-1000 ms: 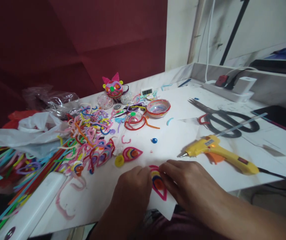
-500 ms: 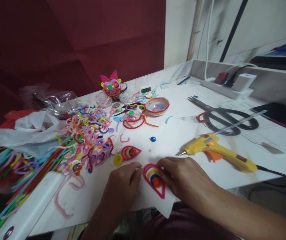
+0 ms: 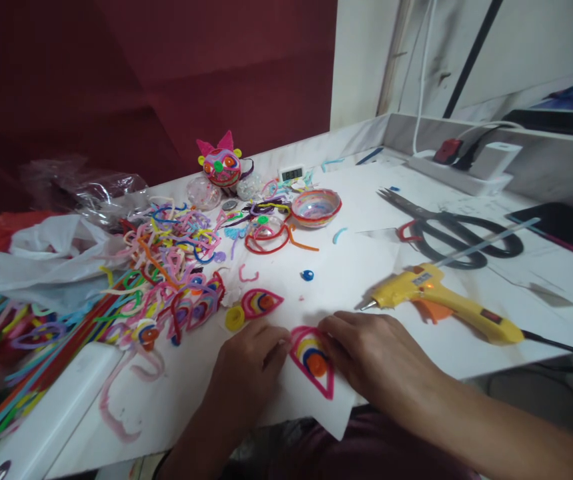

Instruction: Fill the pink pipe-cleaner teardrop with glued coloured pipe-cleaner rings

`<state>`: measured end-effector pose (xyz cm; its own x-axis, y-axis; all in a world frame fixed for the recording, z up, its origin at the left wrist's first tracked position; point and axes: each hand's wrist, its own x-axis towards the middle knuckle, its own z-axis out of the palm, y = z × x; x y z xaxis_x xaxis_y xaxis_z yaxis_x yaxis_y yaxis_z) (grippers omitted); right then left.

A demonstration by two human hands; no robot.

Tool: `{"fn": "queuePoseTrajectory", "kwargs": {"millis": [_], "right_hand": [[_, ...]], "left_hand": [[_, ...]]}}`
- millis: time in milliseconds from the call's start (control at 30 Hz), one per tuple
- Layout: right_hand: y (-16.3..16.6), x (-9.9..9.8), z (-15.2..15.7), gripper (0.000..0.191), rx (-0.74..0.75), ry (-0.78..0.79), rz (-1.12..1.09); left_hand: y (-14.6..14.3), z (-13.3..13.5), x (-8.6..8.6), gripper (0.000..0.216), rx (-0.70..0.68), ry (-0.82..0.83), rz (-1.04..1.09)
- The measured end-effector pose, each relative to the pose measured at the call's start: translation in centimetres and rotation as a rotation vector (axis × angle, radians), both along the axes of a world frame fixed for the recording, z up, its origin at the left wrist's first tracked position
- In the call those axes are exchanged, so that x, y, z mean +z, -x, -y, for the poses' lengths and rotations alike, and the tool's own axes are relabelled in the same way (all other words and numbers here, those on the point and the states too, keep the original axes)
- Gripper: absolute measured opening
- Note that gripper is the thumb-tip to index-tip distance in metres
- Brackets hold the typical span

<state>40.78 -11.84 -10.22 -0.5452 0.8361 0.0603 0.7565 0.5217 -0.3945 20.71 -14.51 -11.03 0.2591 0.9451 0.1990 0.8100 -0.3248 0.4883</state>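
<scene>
At the front edge of the table lies a teardrop-shaped pipe-cleaner eye on white paper, with a pink outline, yellow and blue bands and an orange coil. My left hand is closed, its fingertips pinching at the upper left of the pink outline. From the other side my right hand presses its bent fingers against the eye's upper right edge. Its fingertips are partly hidden. A similar finished-looking pipe-cleaner eye lies just beyond my left hand, beside a yellow coil.
Right of my hands lie a yellow glue gun and black-handled scissors. Farther back are a bowl, a small timer and a decorated pink-eared head. A heap of pipe cleaners covers the left, near a plastic bag.
The view has shifted slightly. My left fingertips have come closer to the pink outline, now at its edge. The right hand stays on the eye.
</scene>
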Motion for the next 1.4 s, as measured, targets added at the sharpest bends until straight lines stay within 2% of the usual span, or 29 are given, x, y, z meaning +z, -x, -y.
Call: {"fn": "queuePoseTrajectory", "kwargs": {"millis": [300, 633, 1033, 1400], "right_hand": [[-0.1, -0.3, -0.2, 0.013, 0.029, -0.030, -0.014], [-0.2, -0.4, 0.1, 0.014, 0.054, -0.052, -0.012], [-0.5, -0.5, 0.3, 0.017, 0.061, 0.053, -0.084], [-0.7, -0.6, 0.5, 0.024, 0.049, 0.120, -0.134]], "left_hand": [[-0.2, -0.2, -0.5, 0.017, -0.051, -0.066, 0.007], [0.0, -0.4, -0.5, 0.023, -0.140, -0.007, -0.031], [-0.2, -0.8, 0.4, 0.032, -0.226, 0.045, -0.151], [-0.1, -1.7, 1.5, 0.030, -0.276, 0.220, -0.171]]}}
